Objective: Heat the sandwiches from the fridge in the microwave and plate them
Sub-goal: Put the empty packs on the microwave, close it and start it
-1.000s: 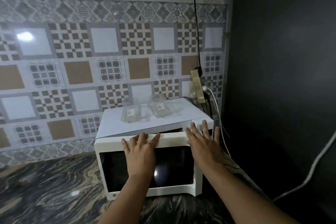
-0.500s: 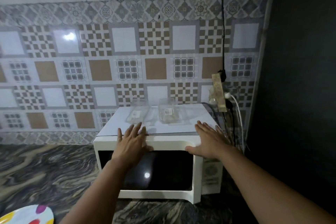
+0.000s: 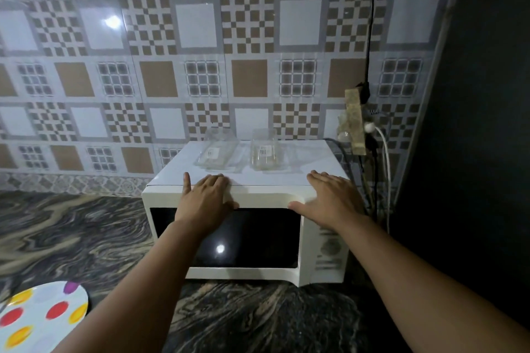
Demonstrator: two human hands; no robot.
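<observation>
A white microwave (image 3: 258,193) stands on the dark marbled counter against the tiled wall, its dark-windowed door flush with the body. My left hand (image 3: 205,199) lies flat on the door's top edge at the left, fingers spread onto the roof. My right hand (image 3: 329,198) presses flat on the top right corner above the control panel (image 3: 329,249). Neither hand holds anything. Two clear plastic containers (image 3: 218,152) (image 3: 263,153) rest on the microwave's roof. A white plate with coloured dots (image 3: 40,315) lies at the lower left. No sandwich shows.
The marbled counter (image 3: 71,238) stretches left of the microwave. A socket strip with plugs and cables (image 3: 361,129) hangs on the wall at the microwave's right rear. A dark wall (image 3: 473,123) closes the right side.
The microwave door has swung from ajar to flush with the body under both hands. My view has shifted, bringing the dotted plate into sight at the lower left.
</observation>
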